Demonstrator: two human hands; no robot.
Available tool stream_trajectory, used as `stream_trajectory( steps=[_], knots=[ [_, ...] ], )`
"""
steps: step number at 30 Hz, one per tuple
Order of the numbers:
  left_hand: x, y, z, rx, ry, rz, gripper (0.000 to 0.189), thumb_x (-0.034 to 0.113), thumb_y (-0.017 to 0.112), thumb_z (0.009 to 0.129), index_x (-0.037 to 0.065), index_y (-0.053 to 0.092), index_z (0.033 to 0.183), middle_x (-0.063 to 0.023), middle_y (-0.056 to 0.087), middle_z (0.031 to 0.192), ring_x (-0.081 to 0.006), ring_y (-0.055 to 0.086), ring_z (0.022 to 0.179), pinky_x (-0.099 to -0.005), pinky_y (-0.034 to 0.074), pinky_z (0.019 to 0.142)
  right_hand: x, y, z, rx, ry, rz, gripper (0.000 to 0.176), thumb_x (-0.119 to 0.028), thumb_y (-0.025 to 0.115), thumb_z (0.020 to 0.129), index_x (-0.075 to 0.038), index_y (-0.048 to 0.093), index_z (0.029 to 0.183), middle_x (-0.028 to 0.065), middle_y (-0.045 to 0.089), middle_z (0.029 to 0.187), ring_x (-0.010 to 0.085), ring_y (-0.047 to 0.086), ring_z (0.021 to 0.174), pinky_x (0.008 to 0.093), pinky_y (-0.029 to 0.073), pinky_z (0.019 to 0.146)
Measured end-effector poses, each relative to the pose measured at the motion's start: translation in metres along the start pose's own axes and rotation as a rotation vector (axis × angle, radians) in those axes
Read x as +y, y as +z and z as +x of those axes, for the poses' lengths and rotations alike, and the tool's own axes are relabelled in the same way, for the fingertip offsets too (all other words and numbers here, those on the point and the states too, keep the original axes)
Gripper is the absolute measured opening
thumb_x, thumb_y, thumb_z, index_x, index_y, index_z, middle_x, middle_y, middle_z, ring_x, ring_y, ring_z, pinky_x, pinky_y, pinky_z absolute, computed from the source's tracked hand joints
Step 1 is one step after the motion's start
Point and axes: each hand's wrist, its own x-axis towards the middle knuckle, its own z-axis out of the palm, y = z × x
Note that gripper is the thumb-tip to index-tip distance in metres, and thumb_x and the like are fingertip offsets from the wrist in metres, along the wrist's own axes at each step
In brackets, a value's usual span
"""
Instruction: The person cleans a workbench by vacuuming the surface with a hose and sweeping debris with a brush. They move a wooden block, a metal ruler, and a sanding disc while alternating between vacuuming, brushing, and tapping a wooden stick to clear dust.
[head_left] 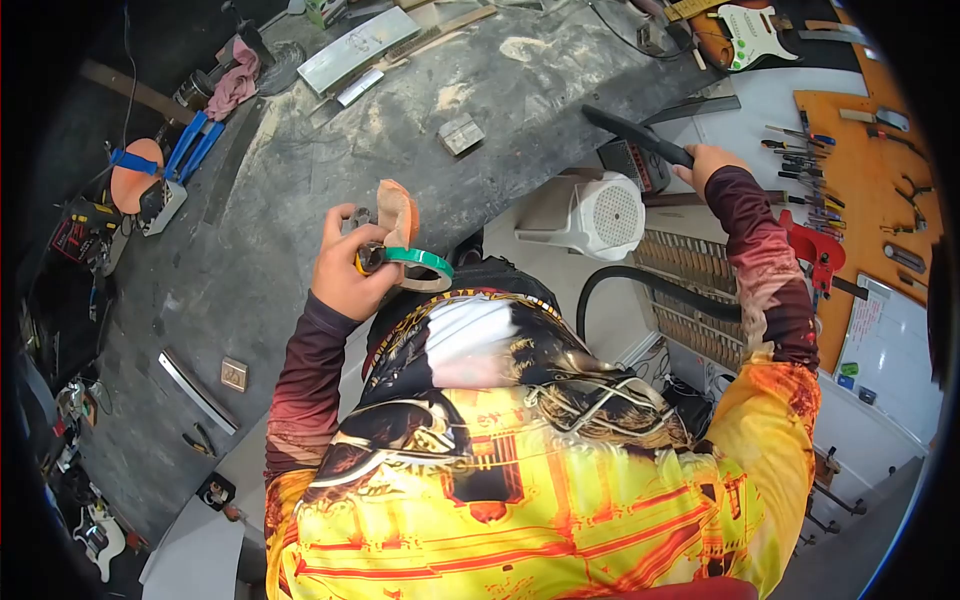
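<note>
My left hand (345, 270) is closed on a bundle over the near edge of the dark workbench (330, 160). A roll of green tape (425, 258) sticks out to its right, and a curled orange-brown piece of sandpaper (398, 212) stands above the roll. Between the fingers are dark and yellow items too covered to name. Off to the right, my right hand (715, 165) grips a black vacuum nozzle (645, 135), its far end resting on or just above the bench edge. A black hose (650, 285) curves below my right forearm.
On the bench lie a small metal block (461, 134), a long metal bar (360, 48), a metal strip (198, 392) and pliers (200, 438). A white stool (590, 215) stands beside the bench. Screwdrivers (800, 155) and a red clamp (818, 255) hang at right.
</note>
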Motion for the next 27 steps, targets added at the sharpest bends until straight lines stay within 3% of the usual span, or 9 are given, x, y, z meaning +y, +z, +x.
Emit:
stream_trajectory(
  steps=[7,9,11,13,15,18,21,24,27],
  knots=[
    [-0.014,-0.003,-0.013,0.013,-0.026,0.005,0.029,0.015,0.072,0.062,0.008,0.067,0.09,-0.0236,0.051,0.112,-0.0385,0.055,0.107,-0.0408,0.049,0.079,-0.049,0.017,-0.049,0.001,-0.121,0.042,0.042,-0.045,0.056,0.089,-0.014,0.059,0.116,0.0164,0.068,0.097,0.0355,0.065,0.092,0.0458,0.051,0.082],
    [-0.02,0.001,-0.016,0.02,-0.023,0.006,0.029,0.015,0.072,0.062,0.008,0.067,0.09,-0.0232,0.051,0.112,-0.0376,0.056,0.105,-0.0406,0.049,0.079,-0.076,0.028,-0.089,0.044,-0.243,0.026,0.037,-0.042,0.056,0.089,-0.015,0.057,0.114,0.0176,0.068,0.085,0.0374,0.066,0.08,0.0482,0.052,0.071],
    [-0.024,0.007,-0.022,0.028,-0.013,0.018,0.029,0.016,0.072,0.062,0.008,0.067,0.089,-0.0227,0.051,0.113,-0.0368,0.058,0.103,-0.0404,0.049,0.078,-0.114,0.043,-0.129,0.032,-0.235,0.056,0.039,-0.043,0.056,0.089,-0.015,0.055,0.117,0.0167,0.067,0.076,0.0361,0.067,0.069,0.0477,0.053,0.061],
    [-0.019,0.007,-0.023,-0.003,-0.031,0.014,0.028,0.016,0.073,0.063,0.009,0.067,0.089,-0.0209,0.051,0.114,-0.035,0.06,0.099,-0.0391,0.05,0.077,-0.141,0.045,-0.164,-0.021,-0.396,0.026,0.04,-0.04,0.056,0.09,-0.01,0.051,0.115,0.016,0.068,0.076,0.0344,0.069,0.071,0.0468,0.054,0.059],
    [-0.017,0.006,-0.028,-0.016,-0.01,0.045,0.028,0.016,0.073,0.062,0.01,0.067,0.089,-0.0194,0.051,0.115,-0.034,0.062,0.096,-0.0378,0.051,0.076,-0.16,0.046,-0.187,-0.093,-0.367,0.077,0.04,-0.041,0.055,0.09,-0.01,0.051,0.116,0.0164,0.068,0.076,0.0342,0.069,0.072,0.0474,0.054,0.061],
    [-0.006,0.002,-0.037,-0.021,0.031,0.071,0.028,0.015,0.073,0.062,0.011,0.068,0.089,-0.0192,0.051,0.115,-0.0346,0.062,0.094,-0.0382,0.051,0.075,-0.14,0.055,-0.175,0.043,-0.26,0.1,0.04,-0.042,0.054,0.091,-0.012,0.052,0.117,0.0159,0.069,0.079,0.0356,0.068,0.073,0.048,0.054,0.062],
    [0.005,-0.006,-0.05,-0.029,0.056,0.161,0.028,0.014,0.074,0.061,0.011,0.067,0.088,-0.0191,0.052,0.113,-0.0343,0.062,0.094,-0.0389,0.051,0.073,-0.086,0.065,-0.133,0.168,-0.005,0.159,0.039,-0.044,0.056,0.089,-0.014,0.055,0.114,0.0176,0.068,0.087,0.0371,0.067,0.082,0.0489,0.053,0.07],
    [0.012,0.002,-0.073,0.044,0.012,0.203,0.028,0.012,0.073,0.06,0.01,0.067,0.087,-0.0186,0.054,0.11,-0.0357,0.06,0.099,-0.0405,0.051,0.073,-0.039,0.098,-0.088,0.248,0.034,0.158,0.039,-0.043,0.056,0.089,-0.014,0.056,0.115,0.0198,0.067,0.09,0.0386,0.066,0.087,0.0484,0.052,0.075],
    [0.024,0.009,-0.1,0.051,-0.02,0.247,0.029,0.007,0.074,0.059,0.005,0.065,0.087,-0.0178,0.057,0.099,-0.0369,0.051,0.11,-0.0409,0.047,0.082,-0.039,0.121,-0.072,0.23,-0.013,0.092,0.04,-0.043,0.057,0.089,-0.012,0.056,0.114,0.0195,0.067,0.093,0.0378,0.065,0.091,0.0483,0.052,0.077]
  ],
)
